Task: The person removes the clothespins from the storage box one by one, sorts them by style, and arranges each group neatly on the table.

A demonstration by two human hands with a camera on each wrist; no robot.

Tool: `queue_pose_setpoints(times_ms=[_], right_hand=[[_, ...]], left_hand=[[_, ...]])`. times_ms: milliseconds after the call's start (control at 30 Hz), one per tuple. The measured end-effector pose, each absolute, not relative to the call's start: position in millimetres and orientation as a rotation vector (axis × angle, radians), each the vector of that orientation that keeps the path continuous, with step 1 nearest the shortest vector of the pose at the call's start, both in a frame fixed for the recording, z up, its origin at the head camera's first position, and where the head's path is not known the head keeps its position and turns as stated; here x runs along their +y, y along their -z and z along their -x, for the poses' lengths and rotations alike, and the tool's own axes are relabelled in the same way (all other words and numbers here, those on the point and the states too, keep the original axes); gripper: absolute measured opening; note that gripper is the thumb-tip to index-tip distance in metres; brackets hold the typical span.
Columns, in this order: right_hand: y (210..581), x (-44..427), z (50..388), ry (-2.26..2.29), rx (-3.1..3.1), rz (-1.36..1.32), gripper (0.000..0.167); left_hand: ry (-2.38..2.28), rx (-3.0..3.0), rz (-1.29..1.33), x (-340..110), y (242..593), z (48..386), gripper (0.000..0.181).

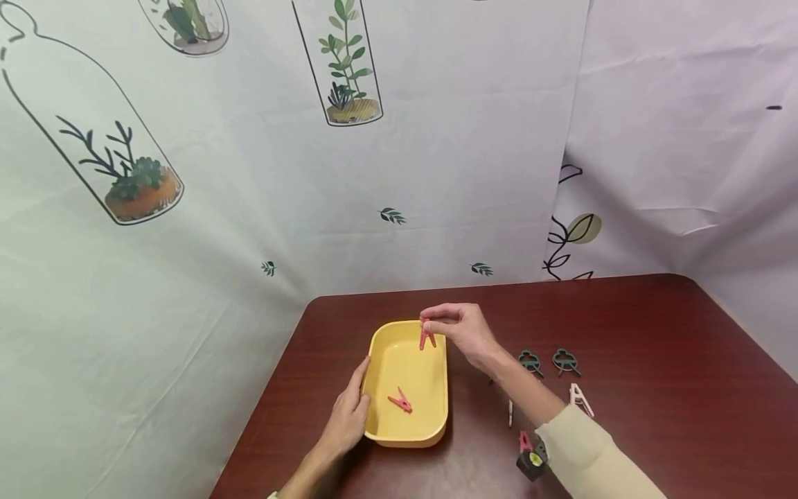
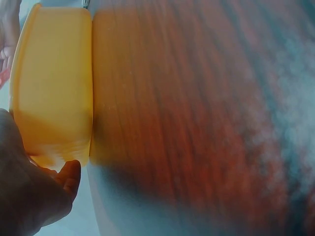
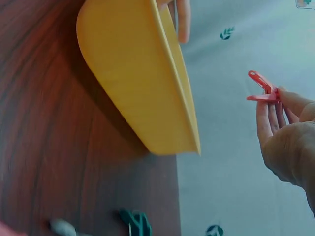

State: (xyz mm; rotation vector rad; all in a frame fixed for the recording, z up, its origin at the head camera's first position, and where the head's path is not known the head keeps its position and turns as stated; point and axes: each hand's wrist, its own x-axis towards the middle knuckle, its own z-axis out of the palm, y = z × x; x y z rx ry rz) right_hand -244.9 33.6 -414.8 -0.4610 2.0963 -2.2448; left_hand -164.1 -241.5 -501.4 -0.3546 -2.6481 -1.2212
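Note:
My right hand [image 1: 461,333] pinches a pinkish-red clothespin [image 1: 427,339] between thumb and fingertips, over the far right corner of a yellow tub [image 1: 405,360]. In the right wrist view that clothespin [image 3: 262,98] hangs clear of the tub, its two legs spread. A second red clothespin [image 1: 402,402] lies on the tub floor toward the near end. At the tub's left side my left hand [image 1: 346,414] holds the rim. The left wrist view shows that hand [image 2: 37,191] dark against the tub's end, with part of its grip hidden.
Right of the tub on the dark red table [image 1: 673,346] lie two green clips [image 1: 529,360] [image 1: 565,360], a white clothespin [image 1: 580,400], a thin pale piece [image 1: 510,414], a pink clip [image 1: 525,441] and a small black object [image 1: 531,464]. A printed cloth [image 1: 436,173] hangs behind.

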Motion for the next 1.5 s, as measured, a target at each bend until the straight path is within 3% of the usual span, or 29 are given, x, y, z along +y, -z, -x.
queue_pose_setpoints(times_ms=[800, 1500], right_hand=[[425.6, 145.5, 201.7, 2.104, 2.398, 0.361, 0.03], [458.3, 190.2, 154.2, 1.968, 2.504, 0.147, 0.03]], left_hand=[[1.258, -2.645, 0.343, -242.8, 500.6, 164.0, 0.067], [1.245, -2.652, 0.345, -241.7, 500.8, 163.1, 0.066]])
